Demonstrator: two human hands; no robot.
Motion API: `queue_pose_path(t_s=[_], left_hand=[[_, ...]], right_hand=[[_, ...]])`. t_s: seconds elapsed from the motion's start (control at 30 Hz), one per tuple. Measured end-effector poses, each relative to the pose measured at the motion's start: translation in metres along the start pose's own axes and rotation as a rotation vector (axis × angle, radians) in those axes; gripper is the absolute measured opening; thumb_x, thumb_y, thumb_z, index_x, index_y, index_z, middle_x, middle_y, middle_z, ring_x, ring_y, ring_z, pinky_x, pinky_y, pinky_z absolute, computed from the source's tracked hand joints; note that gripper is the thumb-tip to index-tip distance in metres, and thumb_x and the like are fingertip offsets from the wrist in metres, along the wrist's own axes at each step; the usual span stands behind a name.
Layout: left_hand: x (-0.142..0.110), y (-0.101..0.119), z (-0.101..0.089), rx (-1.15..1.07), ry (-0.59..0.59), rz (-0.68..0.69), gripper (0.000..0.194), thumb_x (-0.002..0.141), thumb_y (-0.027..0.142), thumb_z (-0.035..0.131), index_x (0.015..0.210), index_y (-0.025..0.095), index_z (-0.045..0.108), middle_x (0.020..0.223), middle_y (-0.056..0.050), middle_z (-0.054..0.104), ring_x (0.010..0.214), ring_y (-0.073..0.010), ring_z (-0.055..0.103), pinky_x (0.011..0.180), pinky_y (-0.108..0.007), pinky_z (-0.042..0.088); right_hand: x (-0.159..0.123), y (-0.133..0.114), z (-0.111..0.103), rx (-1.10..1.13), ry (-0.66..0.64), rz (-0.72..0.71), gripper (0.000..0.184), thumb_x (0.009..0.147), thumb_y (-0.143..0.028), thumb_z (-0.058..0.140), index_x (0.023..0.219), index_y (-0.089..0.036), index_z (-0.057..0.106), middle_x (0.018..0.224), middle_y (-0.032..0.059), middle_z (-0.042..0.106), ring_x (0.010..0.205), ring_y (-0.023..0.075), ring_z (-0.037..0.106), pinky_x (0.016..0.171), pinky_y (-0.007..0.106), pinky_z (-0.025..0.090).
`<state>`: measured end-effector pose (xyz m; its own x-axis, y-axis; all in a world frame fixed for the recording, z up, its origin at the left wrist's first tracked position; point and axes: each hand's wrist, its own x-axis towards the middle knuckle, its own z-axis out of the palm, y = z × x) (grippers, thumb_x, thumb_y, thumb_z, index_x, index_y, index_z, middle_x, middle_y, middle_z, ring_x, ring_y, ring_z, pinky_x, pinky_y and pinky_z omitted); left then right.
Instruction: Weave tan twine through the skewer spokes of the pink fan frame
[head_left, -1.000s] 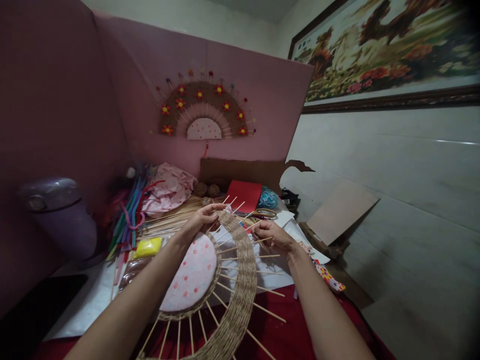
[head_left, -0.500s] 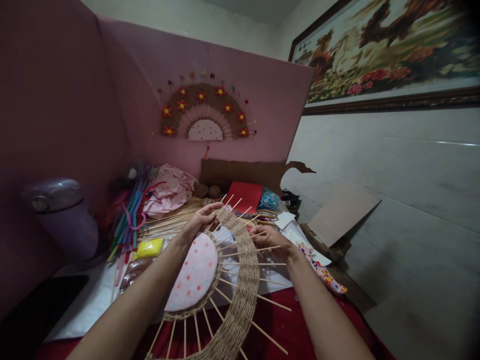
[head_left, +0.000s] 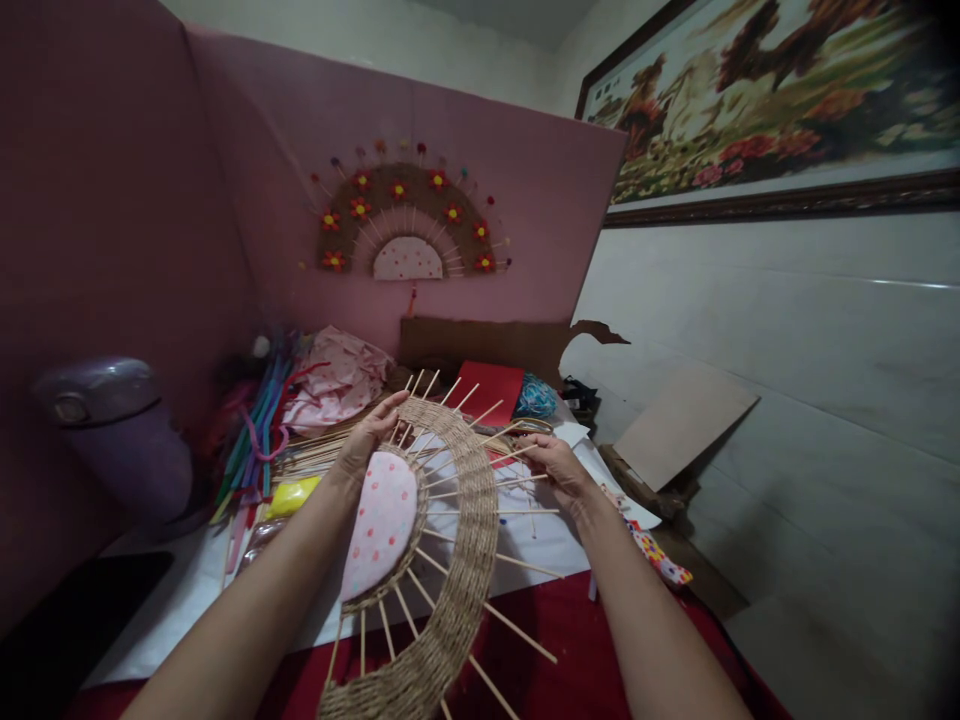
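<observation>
A half-round woven fan (head_left: pixel 480 520) of brown twine on thin wooden sticks (head_left: pixel 525 568) is held up tilted in front of me. Pink cloth with red dots covers its half-circle centre (head_left: pixel 382 520). My left hand (head_left: pixel 371 435) is closed on its upper end, fingers around the edge by the sticks. At the right edge my right hand (head_left: pixel 559 465) has its fingers pinched together among the stick tips. What lies between those fingertips is hard to see.
A finished flowered fan (head_left: pixel 401 195) hangs on the pink board. Behind my hands lie dotted cloth (head_left: pixel 337 375), a red card (head_left: pixel 487 390), blue yarn (head_left: pixel 536 398) and pipe cleaners (head_left: pixel 255 430). A lilac tumbler (head_left: pixel 124 440) stands left, near a yellow packet (head_left: pixel 294 496).
The fan has shifted left and slightly up with my left hand. My right hand has moved a little right and up, staying at the stick tips.
</observation>
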<state>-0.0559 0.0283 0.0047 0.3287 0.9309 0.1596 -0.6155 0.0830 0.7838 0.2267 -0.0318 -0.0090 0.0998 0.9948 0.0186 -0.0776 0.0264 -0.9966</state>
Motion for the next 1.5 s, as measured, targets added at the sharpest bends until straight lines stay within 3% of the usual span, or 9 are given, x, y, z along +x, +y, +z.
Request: queue_pose_path(t_s=[0.3, 0.47, 0.53, 0.63, 0.73, 0.83, 1.0, 1.2, 1.5], left_hand=[[0.003, 0.008, -0.012, 0.028, 0.100, 0.009, 0.054, 0.072, 0.012, 0.058, 0.125, 0.019, 0.048, 0.078, -0.002, 0.067, 0.059, -0.0129, 0.061, 0.058, -0.025, 0.050], [0.001, 0.007, 0.000, 0.030, 0.039, -0.005, 0.053, 0.071, 0.012, 0.061, 0.122, 0.018, 0.050, 0.080, -0.002, 0.066, 0.064, -0.0126, 0.063, 0.061, -0.024, 0.051], [-0.002, 0.003, 0.011, 0.009, -0.002, -0.012, 0.047, 0.070, 0.011, 0.062, 0.116, 0.017, 0.054, 0.082, -0.003, 0.067, 0.068, -0.0129, 0.063, 0.063, -0.024, 0.051], [-0.006, -0.007, 0.028, -0.006, -0.073, -0.081, 0.041, 0.069, 0.011, 0.064, 0.109, 0.017, 0.057, 0.087, -0.004, 0.067, 0.068, -0.0132, 0.063, 0.062, -0.024, 0.051], [-0.009, -0.016, 0.039, -0.015, -0.116, -0.143, 0.040, 0.069, 0.012, 0.065, 0.109, 0.017, 0.057, 0.086, -0.003, 0.066, 0.064, -0.0126, 0.062, 0.060, -0.024, 0.051], [-0.008, -0.022, 0.040, -0.030, -0.145, -0.161, 0.041, 0.068, 0.011, 0.065, 0.108, 0.017, 0.058, 0.083, -0.004, 0.066, 0.062, -0.0128, 0.062, 0.060, -0.025, 0.051], [-0.005, -0.022, 0.031, -0.030, -0.132, -0.163, 0.043, 0.067, 0.011, 0.065, 0.109, 0.016, 0.058, 0.085, -0.004, 0.066, 0.066, -0.0136, 0.063, 0.061, -0.025, 0.050], [-0.009, -0.019, 0.032, -0.052, -0.099, -0.139, 0.042, 0.068, 0.011, 0.066, 0.108, 0.017, 0.058, 0.086, -0.004, 0.065, 0.065, -0.0129, 0.062, 0.060, -0.025, 0.050], [-0.010, -0.020, 0.036, -0.080, -0.083, -0.118, 0.042, 0.069, 0.010, 0.065, 0.109, 0.016, 0.057, 0.083, -0.005, 0.065, 0.061, -0.0121, 0.060, 0.057, -0.024, 0.049]], right_hand=[[0.024, 0.015, -0.035, -0.054, 0.690, -0.230, 0.031, 0.074, -0.053, 0.040, 0.063, -0.024, 0.035, 0.052, -0.0021, 0.044, 0.044, 0.0120, 0.043, 0.038, 0.024, 0.033], [0.017, 0.009, -0.024, -0.259, 0.789, -0.397, 0.020, 0.066, -0.034, 0.055, 0.080, -0.020, 0.053, 0.092, 0.0114, 0.060, 0.098, 0.0280, 0.052, 0.079, 0.040, 0.044], [0.011, 0.005, -0.011, -0.412, 0.668, -0.561, 0.025, 0.071, -0.030, 0.052, 0.091, -0.017, 0.058, 0.110, 0.0142, 0.057, 0.112, 0.0271, 0.046, 0.095, 0.042, 0.035], [0.004, 0.003, 0.012, -0.428, 0.303, -0.664, 0.035, 0.078, -0.030, 0.051, 0.110, -0.018, 0.056, 0.122, 0.0120, 0.052, 0.117, 0.0227, 0.044, 0.099, 0.039, 0.033], [-0.001, 0.007, 0.030, -0.246, -0.041, -0.540, 0.048, 0.074, -0.030, 0.059, 0.121, -0.023, 0.049, 0.125, 0.0082, 0.052, 0.120, 0.0229, 0.043, 0.096, 0.037, 0.037], [-0.007, 0.008, 0.039, -0.025, -0.235, -0.376, 0.051, 0.071, -0.033, 0.064, 0.119, -0.024, 0.050, 0.114, 0.0077, 0.058, 0.108, 0.0233, 0.053, 0.085, 0.034, 0.044], [-0.017, 0.000, 0.039, 0.200, -0.332, -0.121, 0.034, 0.075, -0.040, 0.060, 0.103, -0.021, 0.058, 0.086, 0.0050, 0.064, 0.070, 0.0154, 0.059, 0.063, 0.027, 0.045], [-0.018, 0.004, 0.039, 0.266, -0.337, -0.037, 0.021, 0.062, -0.028, 0.074, 0.070, -0.017, 0.059, 0.062, -0.0032, 0.057, 0.048, 0.0069, 0.046, 0.048, 0.020, 0.037], [-0.023, 0.001, 0.046, 0.343, -0.337, 0.056, 0.017, 0.065, -0.022, 0.069, 0.079, -0.016, 0.062, 0.059, -0.0026, 0.059, 0.044, 0.0068, 0.046, 0.042, 0.019, 0.036]])
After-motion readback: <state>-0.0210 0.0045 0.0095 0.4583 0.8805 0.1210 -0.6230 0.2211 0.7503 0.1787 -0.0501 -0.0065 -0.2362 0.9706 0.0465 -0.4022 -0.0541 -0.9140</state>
